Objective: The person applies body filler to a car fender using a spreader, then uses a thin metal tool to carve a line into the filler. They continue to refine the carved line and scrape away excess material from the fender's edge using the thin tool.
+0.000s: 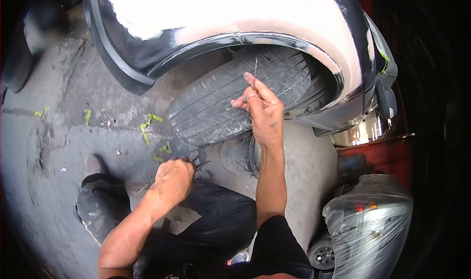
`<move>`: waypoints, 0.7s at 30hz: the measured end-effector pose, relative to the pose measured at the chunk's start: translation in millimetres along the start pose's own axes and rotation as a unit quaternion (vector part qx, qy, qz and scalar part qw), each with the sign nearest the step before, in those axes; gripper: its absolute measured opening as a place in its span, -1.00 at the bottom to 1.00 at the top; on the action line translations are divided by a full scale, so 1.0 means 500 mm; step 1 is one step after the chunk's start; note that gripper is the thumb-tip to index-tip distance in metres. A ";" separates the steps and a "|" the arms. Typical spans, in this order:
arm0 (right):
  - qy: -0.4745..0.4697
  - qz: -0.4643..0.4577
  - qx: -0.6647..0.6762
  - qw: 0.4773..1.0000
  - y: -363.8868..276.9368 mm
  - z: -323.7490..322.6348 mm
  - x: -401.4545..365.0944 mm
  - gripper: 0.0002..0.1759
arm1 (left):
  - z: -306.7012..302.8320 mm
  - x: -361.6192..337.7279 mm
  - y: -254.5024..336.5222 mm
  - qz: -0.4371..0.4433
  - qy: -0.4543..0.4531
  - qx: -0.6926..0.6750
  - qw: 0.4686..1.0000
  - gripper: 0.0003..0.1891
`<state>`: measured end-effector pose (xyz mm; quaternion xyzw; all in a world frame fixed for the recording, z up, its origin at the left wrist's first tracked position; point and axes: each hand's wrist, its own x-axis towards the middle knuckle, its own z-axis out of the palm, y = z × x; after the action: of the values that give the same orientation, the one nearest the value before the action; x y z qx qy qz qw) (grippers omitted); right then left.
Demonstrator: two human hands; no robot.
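Note:
My right hand [266, 112] is raised in front of the car tyre [211, 105], its fingers pinched together. A thin, pointed rod [256, 64] sticks up from the fingertips; its kind is too small to tell. Lower down, my left hand [174, 178] is closed in a fist above my knee. Something dark pokes out beside its knuckles, but most of it is hidden. Over the tyre curves the car's wheel arch [239, 35], with pale, patchy filler or primer on the fender [216, 28].
Torn strips of yellow-green tape [145, 129] lie on the grey concrete floor [64, 215]. A dark, rounded cylindrical object [238, 156] stands below the tyre. At the lower right is a vehicle wrapped in plastic sheeting [370, 225]. The side mirror [386, 100] juts out at right.

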<state>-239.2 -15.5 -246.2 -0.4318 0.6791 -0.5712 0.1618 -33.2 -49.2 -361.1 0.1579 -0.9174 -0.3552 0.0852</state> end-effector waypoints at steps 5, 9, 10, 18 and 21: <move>-0.017 0.026 -0.051 0.998 -0.018 -0.003 -0.008 -0.56 | 0.009 -0.002 -0.010 -0.002 0.022 0.003 1.000 -0.85; 0.001 -0.123 -0.154 0.980 0.030 -0.005 0.003 -0.53 | 0.009 -0.009 -0.009 -0.009 0.014 0.020 1.000 -0.87; 0.027 -0.180 -0.202 0.962 0.034 0.003 0.009 -0.52 | 0.011 -0.010 -0.009 -0.015 0.004 0.021 1.000 -0.87; 0.146 -0.458 -0.445 0.756 0.084 0.026 0.096 -0.42 | -0.003 -0.031 -0.011 -0.025 -0.017 0.012 0.999 -0.90; 0.155 -0.486 -0.477 0.715 0.085 0.026 0.119 -0.37 | -0.011 -0.033 -0.014 -0.024 -0.010 -0.004 1.000 -0.90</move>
<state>-281.4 -70.9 -272.7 -0.6279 0.5735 -0.2301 -0.4732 -15.0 -51.7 -362.7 0.1759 -0.9127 -0.3626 0.0677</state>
